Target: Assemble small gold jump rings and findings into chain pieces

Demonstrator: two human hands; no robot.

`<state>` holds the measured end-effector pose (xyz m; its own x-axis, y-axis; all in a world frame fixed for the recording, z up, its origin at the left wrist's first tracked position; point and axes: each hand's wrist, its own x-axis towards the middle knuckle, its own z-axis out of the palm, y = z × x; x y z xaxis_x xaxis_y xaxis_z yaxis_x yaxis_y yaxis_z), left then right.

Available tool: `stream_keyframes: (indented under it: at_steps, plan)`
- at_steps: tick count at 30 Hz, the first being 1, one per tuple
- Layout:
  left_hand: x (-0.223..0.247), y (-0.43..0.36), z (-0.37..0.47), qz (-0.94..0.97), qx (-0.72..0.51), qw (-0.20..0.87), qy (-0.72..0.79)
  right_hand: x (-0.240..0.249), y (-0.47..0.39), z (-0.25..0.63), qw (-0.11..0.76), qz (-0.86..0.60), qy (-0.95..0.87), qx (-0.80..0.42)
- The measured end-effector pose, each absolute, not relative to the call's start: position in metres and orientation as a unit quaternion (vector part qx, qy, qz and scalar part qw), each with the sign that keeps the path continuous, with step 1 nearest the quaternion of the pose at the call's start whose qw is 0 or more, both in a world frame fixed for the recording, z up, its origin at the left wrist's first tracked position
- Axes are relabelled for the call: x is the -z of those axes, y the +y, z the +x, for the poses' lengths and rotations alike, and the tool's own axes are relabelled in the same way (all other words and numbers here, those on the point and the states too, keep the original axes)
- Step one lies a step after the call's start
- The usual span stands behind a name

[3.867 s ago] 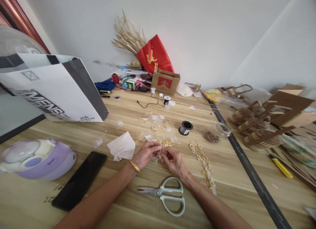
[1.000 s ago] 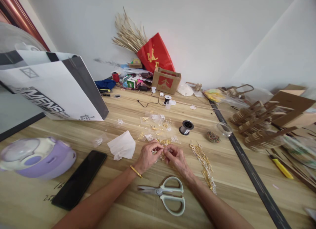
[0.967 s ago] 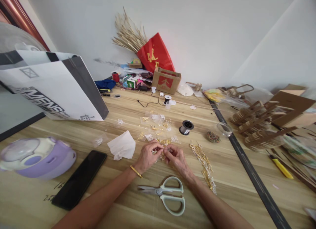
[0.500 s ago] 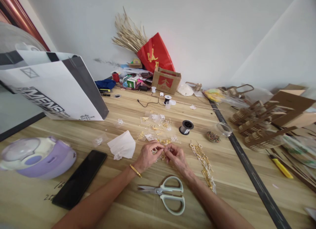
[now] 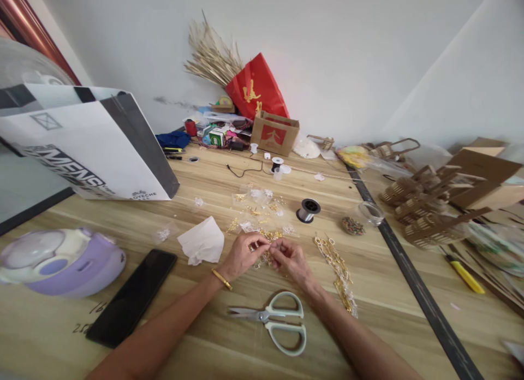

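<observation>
My left hand point(image 5: 246, 253) and my right hand point(image 5: 290, 256) meet fingertip to fingertip over a pile of gold and silver beads point(image 5: 264, 260). Each pinches, thumb against forefinger; whatever sits between the fingertips is too small to make out. Below the hands lie scissors with pale green handles point(image 5: 282, 320), blades spread slightly and pointing left. Strands of gold and silver charms point(image 5: 338, 271) stretch along the table beside my right forearm. Past the fingers are small clear bags of gold and silver findings point(image 5: 257, 200). A spool of fine wire point(image 5: 308, 211) stands beyond my right hand.
Left of my hands are a white paper sheet point(image 5: 202, 240), a black phone point(image 5: 131, 298), a purple device point(image 5: 77, 262) and a large white bag point(image 5: 94, 145). Rightward stand a jar of mixed beads point(image 5: 352, 225), small woven baskets point(image 5: 426, 205) and a yellow cutter point(image 5: 466, 275).
Both hands stay together over the beads, with the fingertips shifting slightly. The whole view has moved a little; nothing on the table has changed place.
</observation>
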<state>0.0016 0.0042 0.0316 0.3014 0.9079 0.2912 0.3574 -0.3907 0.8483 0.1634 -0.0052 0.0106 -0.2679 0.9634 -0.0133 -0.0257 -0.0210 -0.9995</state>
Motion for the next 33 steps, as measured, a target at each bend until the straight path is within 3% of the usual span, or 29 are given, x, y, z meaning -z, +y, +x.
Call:
stream_keyframes:
  at_steps: [26,33]
  plan:
    - [-0.025,0.014,-0.006,0.691,-0.398,0.418,0.435,-0.009,-0.004,0.167,0.411,-0.419,-0.574,-0.571]
    - [-0.027,0.021,-0.014,0.651,-0.401,0.487,0.422,-0.013,-0.001,0.174,0.356,-0.422,-0.617,-0.561]
